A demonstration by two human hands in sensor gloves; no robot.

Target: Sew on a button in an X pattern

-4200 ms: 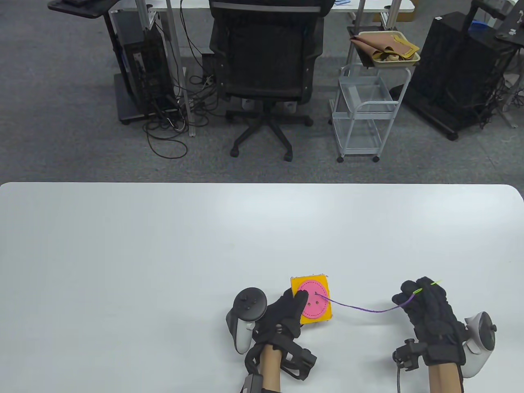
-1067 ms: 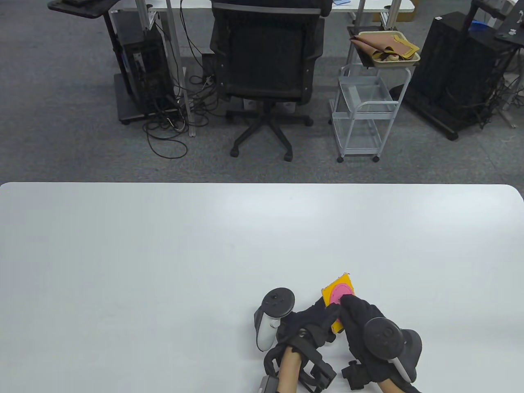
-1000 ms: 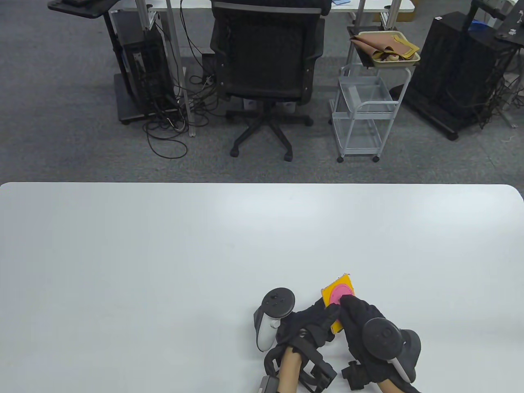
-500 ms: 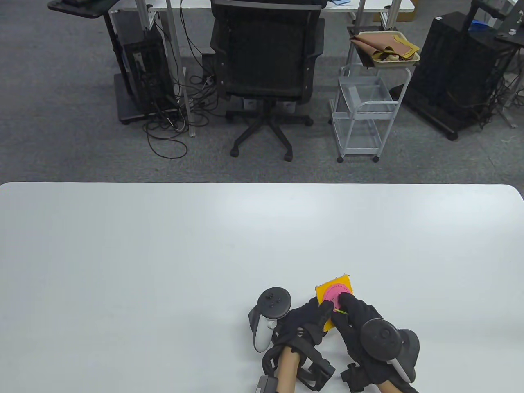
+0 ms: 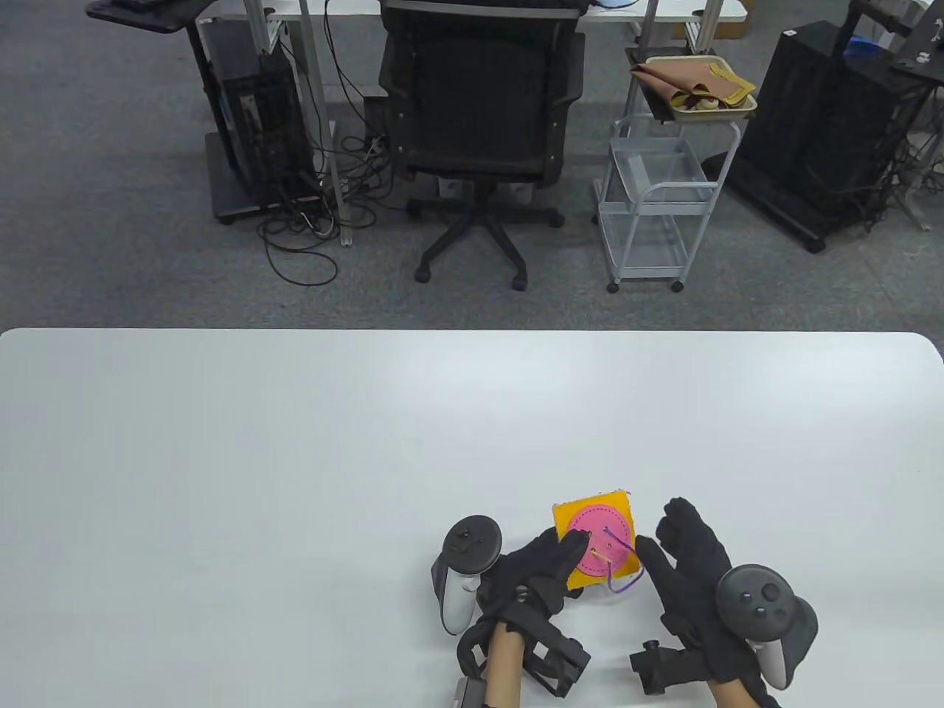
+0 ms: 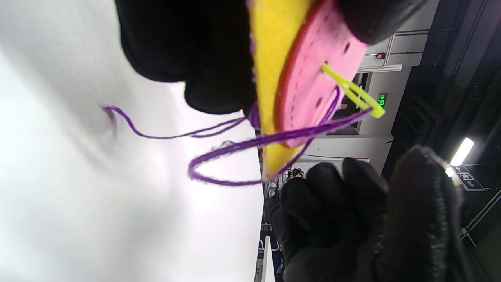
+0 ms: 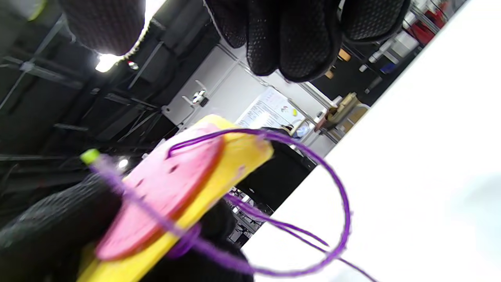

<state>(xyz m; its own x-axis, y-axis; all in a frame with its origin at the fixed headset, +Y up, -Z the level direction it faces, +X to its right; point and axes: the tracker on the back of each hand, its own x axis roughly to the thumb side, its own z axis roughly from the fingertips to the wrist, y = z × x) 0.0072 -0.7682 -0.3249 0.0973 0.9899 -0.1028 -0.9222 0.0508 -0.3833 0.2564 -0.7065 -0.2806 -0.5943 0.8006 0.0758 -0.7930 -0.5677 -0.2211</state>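
Lower centre of the table view: my left hand (image 5: pixel 535 571) is gripping the yellow felt square (image 5: pixel 566 518) by its near-left corner, holding it tilted off the white table (image 5: pixel 295 442). My right hand (image 5: pixel 682 568) is hovering just right of it, fingers spread, holding nothing. The pink button (image 5: pixel 601 546) is lying on the square; the green needle (image 6: pixel 352 91) is sticking out of one of its holes. Purple thread (image 6: pixel 219 178) is looping from the button around the square's edge.
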